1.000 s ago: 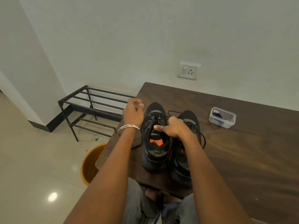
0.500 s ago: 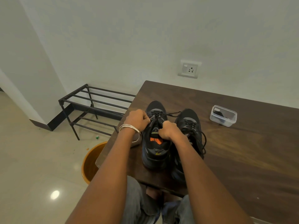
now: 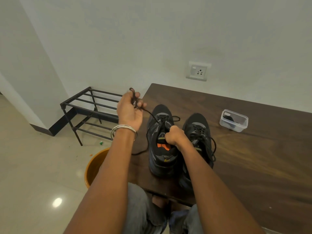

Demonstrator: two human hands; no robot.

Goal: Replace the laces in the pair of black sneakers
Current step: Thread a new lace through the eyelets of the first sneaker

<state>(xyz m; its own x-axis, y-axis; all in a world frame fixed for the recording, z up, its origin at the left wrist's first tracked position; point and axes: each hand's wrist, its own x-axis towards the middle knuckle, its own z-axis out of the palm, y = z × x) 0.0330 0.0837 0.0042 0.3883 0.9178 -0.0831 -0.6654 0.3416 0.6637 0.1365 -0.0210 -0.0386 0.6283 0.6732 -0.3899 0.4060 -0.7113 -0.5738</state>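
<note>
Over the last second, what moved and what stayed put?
The left hand went from the left sneaker's eyelets up and out to the left, drawing the black lace taut out of them. The right hand stayed clamped on that sneaker's tongue. The right sneaker, plastic container and table stayed put.

Black sneakers [image 3: 162,141] with an orange insole patch [image 3: 163,146], black lace [image 3: 152,115], dark brown wood-grain table [image 3: 253,157], orange bucket [image 3: 94,166] near left, silver bangles [image 3: 124,129], black rack [image 3: 87,108], white wall [image 3: 152,39]
</note>
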